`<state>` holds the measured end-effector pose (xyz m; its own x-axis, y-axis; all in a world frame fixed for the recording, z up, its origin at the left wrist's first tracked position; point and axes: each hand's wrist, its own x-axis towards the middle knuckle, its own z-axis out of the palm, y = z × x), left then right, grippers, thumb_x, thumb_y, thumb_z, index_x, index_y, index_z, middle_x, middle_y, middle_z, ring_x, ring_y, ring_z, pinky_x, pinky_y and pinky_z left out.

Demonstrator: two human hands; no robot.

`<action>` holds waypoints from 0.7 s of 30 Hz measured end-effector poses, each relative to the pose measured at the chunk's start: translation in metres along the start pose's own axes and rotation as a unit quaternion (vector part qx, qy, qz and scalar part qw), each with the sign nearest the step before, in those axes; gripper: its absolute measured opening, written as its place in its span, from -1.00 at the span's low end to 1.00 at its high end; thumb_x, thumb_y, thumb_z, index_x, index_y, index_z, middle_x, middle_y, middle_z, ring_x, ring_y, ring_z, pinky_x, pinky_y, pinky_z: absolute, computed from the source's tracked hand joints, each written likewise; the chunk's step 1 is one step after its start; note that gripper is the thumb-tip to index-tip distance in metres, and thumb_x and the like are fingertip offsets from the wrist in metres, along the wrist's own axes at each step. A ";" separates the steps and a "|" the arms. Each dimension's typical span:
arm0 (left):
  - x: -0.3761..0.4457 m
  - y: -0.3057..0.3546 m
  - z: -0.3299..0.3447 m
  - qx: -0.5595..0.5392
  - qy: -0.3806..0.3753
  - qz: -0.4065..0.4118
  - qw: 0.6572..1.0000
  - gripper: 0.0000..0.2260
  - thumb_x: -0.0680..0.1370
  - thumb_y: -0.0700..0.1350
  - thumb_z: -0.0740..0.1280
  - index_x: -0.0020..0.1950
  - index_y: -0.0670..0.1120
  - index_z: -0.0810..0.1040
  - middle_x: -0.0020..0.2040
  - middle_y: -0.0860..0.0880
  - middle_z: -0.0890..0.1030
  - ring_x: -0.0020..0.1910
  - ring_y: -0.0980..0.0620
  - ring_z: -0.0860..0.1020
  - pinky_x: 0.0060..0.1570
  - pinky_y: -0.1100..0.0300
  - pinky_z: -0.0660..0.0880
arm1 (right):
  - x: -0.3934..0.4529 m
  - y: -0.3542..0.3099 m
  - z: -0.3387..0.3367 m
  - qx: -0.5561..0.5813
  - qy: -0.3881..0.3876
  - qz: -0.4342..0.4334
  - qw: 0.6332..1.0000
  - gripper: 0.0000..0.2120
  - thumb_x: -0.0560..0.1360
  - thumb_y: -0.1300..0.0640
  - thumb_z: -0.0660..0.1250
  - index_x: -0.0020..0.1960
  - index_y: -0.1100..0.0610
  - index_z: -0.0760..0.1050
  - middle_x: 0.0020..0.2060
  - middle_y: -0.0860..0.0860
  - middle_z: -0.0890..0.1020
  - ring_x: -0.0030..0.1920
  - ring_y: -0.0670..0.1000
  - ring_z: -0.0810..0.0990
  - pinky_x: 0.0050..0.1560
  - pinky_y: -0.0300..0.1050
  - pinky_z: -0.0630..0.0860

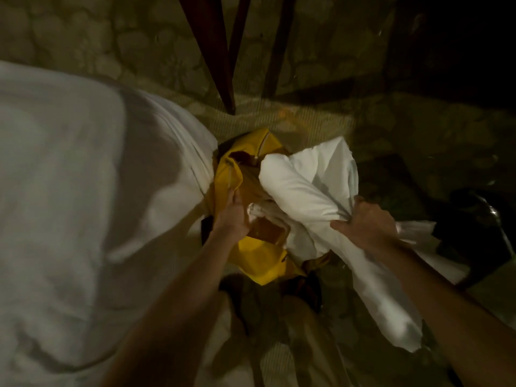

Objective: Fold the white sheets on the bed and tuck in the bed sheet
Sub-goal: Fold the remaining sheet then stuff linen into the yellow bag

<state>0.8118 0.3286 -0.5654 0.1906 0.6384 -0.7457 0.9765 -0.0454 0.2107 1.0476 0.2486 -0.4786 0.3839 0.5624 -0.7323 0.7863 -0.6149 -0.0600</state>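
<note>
A bed covered by a white bed sheet (69,191) fills the left half of the view. Beside its corner a yellow bag (259,255) stands open on the floor. My left hand (233,216) grips the bag's near-left rim. My right hand (365,222) grips a bunched white sheet (304,185), which hangs over the bag's mouth and trails down past my right forearm. More white cloth lies inside the bag.
The floor (391,129) is stone-patterned and dim. Dark wooden legs (220,51) stand behind the bag. A dark object with a shiny metal part (494,213) sits at the right edge. My feet are below the bag.
</note>
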 end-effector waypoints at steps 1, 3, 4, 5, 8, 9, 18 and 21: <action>-0.006 -0.005 -0.001 -0.017 0.007 0.002 1.000 -0.11 0.48 -0.27 0.39 0.57 -0.11 -0.20 0.57 -0.01 -0.17 0.45 -0.16 0.26 0.30 0.05 0.37 | -0.001 -0.003 0.002 -0.013 -0.005 -0.011 1.000 -0.27 0.47 -0.21 0.33 0.43 0.23 0.22 0.30 0.20 0.44 0.27 0.19 0.46 0.20 0.01 0.41; -0.014 -0.014 0.002 -0.051 0.019 0.018 0.998 -0.05 0.44 -0.30 0.42 0.57 -0.10 -0.22 0.57 0.00 -0.15 0.48 -0.13 0.21 0.36 0.03 0.34 | -0.002 -0.012 0.006 -0.051 -0.019 -0.038 0.998 -0.24 0.46 -0.22 0.32 0.45 0.19 0.18 0.35 0.18 0.39 0.32 0.19 0.42 0.26 0.04 0.37; -0.017 -0.018 0.004 -0.075 0.017 0.027 0.997 -0.04 0.43 -0.30 0.43 0.57 -0.09 -0.22 0.57 0.01 -0.13 0.49 -0.13 0.19 0.39 0.01 0.32 | -0.002 -0.018 0.009 -0.076 -0.027 -0.057 0.995 -0.23 0.45 -0.23 0.32 0.46 0.19 0.16 0.37 0.18 0.36 0.34 0.20 0.39 0.30 0.06 0.36; -0.020 -0.023 0.004 -0.103 0.016 0.032 0.994 -0.04 0.42 -0.29 0.43 0.57 -0.08 -0.20 0.57 0.00 -0.11 0.50 -0.12 0.17 0.41 -0.02 0.29 | 0.000 -0.024 0.012 -0.101 -0.036 -0.078 0.991 -0.21 0.45 -0.23 0.32 0.47 0.19 0.14 0.39 0.19 0.34 0.36 0.21 0.37 0.33 0.09 0.34; -0.021 -0.041 0.000 -0.179 0.050 0.027 0.982 -0.06 0.38 -0.21 0.50 0.58 -0.09 -0.05 0.56 -0.06 0.03 0.50 -0.12 0.15 0.44 -0.09 0.22 | 0.006 -0.044 0.022 -0.177 -0.043 -0.149 0.972 -0.15 0.43 -0.24 0.33 0.49 0.21 0.09 0.41 0.18 0.31 0.36 0.21 0.36 0.34 0.13 0.33; -0.021 -0.047 -0.001 -0.190 0.057 0.027 0.980 -0.05 0.37 -0.17 0.52 0.57 -0.10 -0.02 0.55 -0.07 0.06 0.50 -0.12 0.15 0.44 -0.09 0.20 | 0.008 -0.052 0.026 -0.204 -0.044 -0.169 0.963 -0.14 0.43 -0.23 0.34 0.49 0.22 0.07 0.41 0.18 0.30 0.36 0.21 0.38 0.33 0.14 0.34; -0.025 -0.076 -0.001 -0.218 0.042 0.107 0.969 -0.13 0.32 -0.16 0.42 0.56 -0.05 0.07 0.54 -0.05 0.10 0.50 -0.04 0.14 0.46 0.03 0.18 | 0.024 -0.101 0.058 -0.290 -0.041 -0.203 0.934 -0.30 0.49 -0.14 0.32 0.43 0.28 0.22 0.34 0.17 0.42 0.31 0.18 0.44 0.29 0.12 0.35; -0.025 -0.083 0.006 -0.197 0.042 0.130 0.971 -0.15 0.39 -0.30 0.45 0.56 -0.02 0.07 0.52 0.00 0.10 0.49 0.00 0.16 0.39 0.22 0.19 | 0.029 -0.123 0.075 -0.308 -0.025 -0.197 0.930 -0.36 0.53 -0.10 0.28 0.41 0.30 0.23 0.32 0.16 0.43 0.29 0.17 0.45 0.29 0.11 0.34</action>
<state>0.7269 0.3120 -0.5680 0.3999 0.7059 -0.5846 0.7790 0.0742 0.6226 0.9255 0.2992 -0.5428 -0.0033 0.6415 -0.7671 0.9954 0.0757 0.0590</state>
